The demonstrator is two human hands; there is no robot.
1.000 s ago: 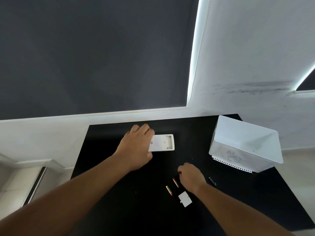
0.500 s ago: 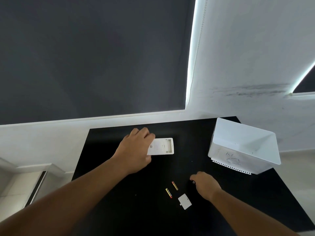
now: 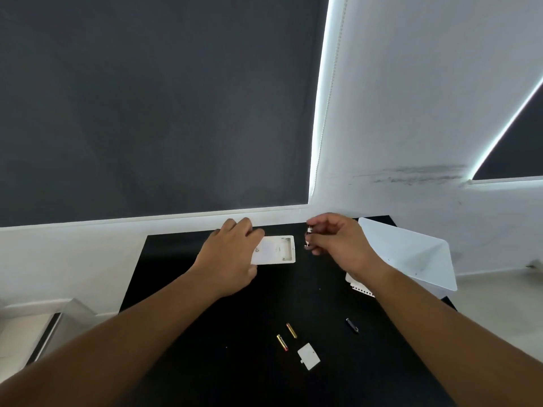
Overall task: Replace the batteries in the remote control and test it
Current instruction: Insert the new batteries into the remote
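One battery (image 3: 308, 237) is pinched in the right hand (image 3: 342, 243), fingers (image 3: 320, 222) curled.

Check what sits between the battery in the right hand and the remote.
Nothing. The head view shows only bare black table between the battery, pinched in the right hand, and the remote held by the left hand.

Four batteries in all: one held battery (image 3: 308, 237) pinched in the right hand (image 3: 338, 245), and three lying well below that pinch on the one black table (image 3: 205, 362), namely two gold batteries (image 3: 291, 330) (image 3: 282, 342) and one dark battery (image 3: 352, 325) (apart, to their right). One remote (image 3: 277, 249) lies just left of the pinch, in the grip of the left hand (image 3: 232, 254). One battery cover (image 3: 308, 356). One white bin (image 3: 411, 254), right of the pinch.
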